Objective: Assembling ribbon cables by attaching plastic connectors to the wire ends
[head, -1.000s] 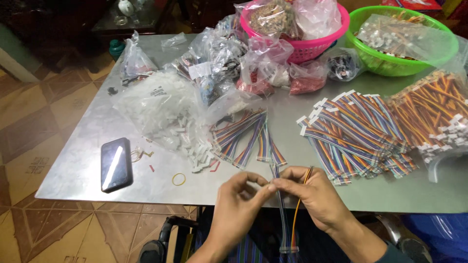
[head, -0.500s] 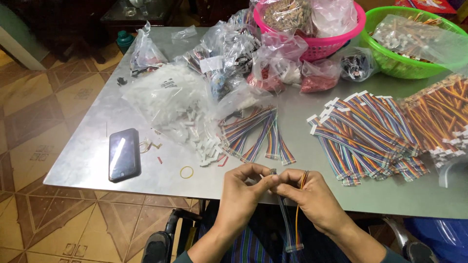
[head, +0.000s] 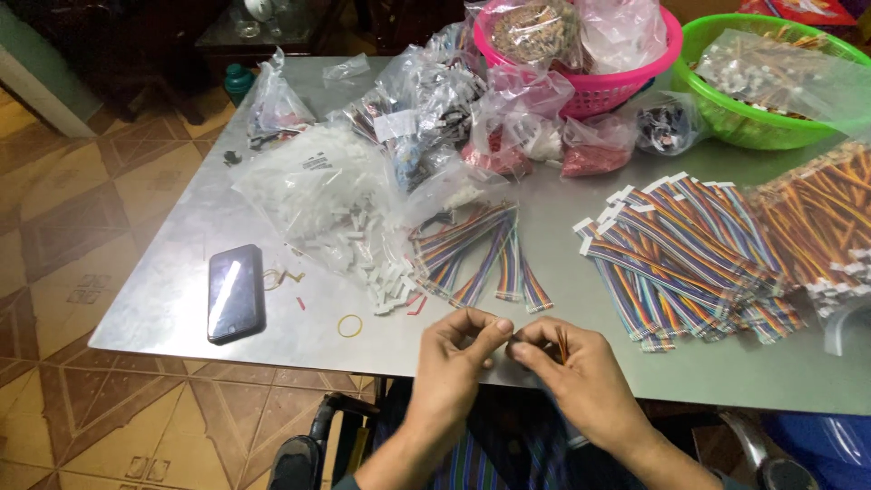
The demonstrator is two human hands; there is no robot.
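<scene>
I see both hands meeting just past the near edge of the tabletop (head: 181, 308), about mid-width. Left hand (head: 458, 358) has its grip pinched shut, thumb & forefinger touching the tip of a small wire piece (head: 561, 343) w/ orange strands. Right hand (head: 581, 377) has its grip closed round that same wire piece, strands poking up between the fingers; the end where the two grips meet is too small to make out. Right in front of the hands, a fan of rainbow ribbon cables (head: 485, 259) lies flat, w/ a spill of white connectors (head: 376, 272) from a clear bag to its left. Yellow rubber band (head: 349, 325) sits near the near edge, black phone (head: 236, 292) toward the near-left corner. Big stack of rainbow cables (head: 689, 254) on the right side. Pink basket (head: 590, 86) & green basket (head: 762, 127) along the far edge, both stuffed w/ bags.
</scene>
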